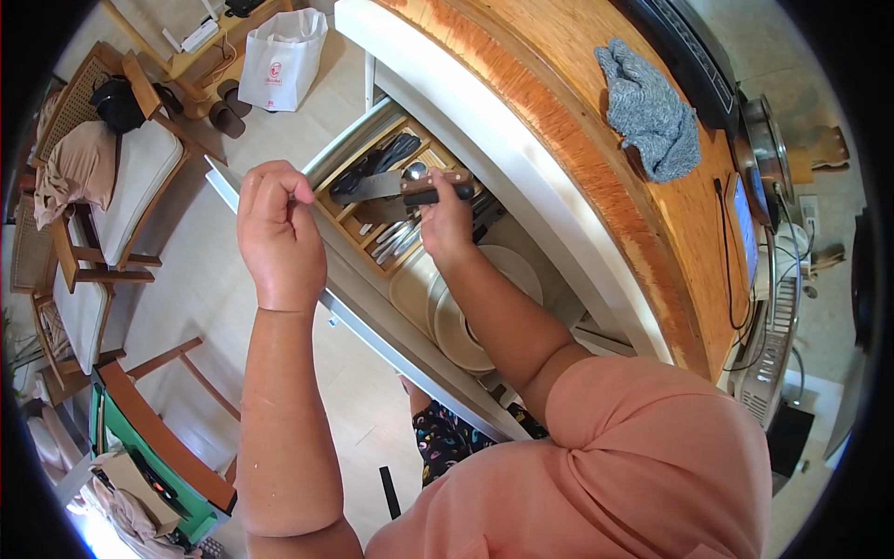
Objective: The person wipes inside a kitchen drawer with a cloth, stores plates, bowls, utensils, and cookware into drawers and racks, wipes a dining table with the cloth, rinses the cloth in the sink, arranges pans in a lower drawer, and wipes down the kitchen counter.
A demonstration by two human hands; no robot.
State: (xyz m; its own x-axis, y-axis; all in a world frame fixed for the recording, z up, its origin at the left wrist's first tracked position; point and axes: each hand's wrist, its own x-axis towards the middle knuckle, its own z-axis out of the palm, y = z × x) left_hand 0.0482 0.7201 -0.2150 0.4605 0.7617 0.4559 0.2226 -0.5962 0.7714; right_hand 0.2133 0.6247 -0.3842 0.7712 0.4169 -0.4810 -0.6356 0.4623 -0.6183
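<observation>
My right hand (449,222) is closed around the handles of a wooden-handled knife (372,187) and a second, black-handled utensil (421,197), held over an open drawer. The knife's broad blade points left; the black-handled utensil's far end is unclear. Below lies a wooden cutlery tray (372,253), with dark utensils (400,147) in its far section and silver cutlery (399,240) nearer me. A round metal piece (416,170) shows beside the knife handle. My left hand (281,228) is raised above the drawer's front edge, fingers curled in, with nothing visible in them.
The pulled-out drawer (372,337) also holds pale plates (503,270) behind the tray. A wooden countertop (577,121) overhangs it, with a grey cloth (649,112) on top. Chairs (140,177) and a white bag (282,61) stand on the floor to the left.
</observation>
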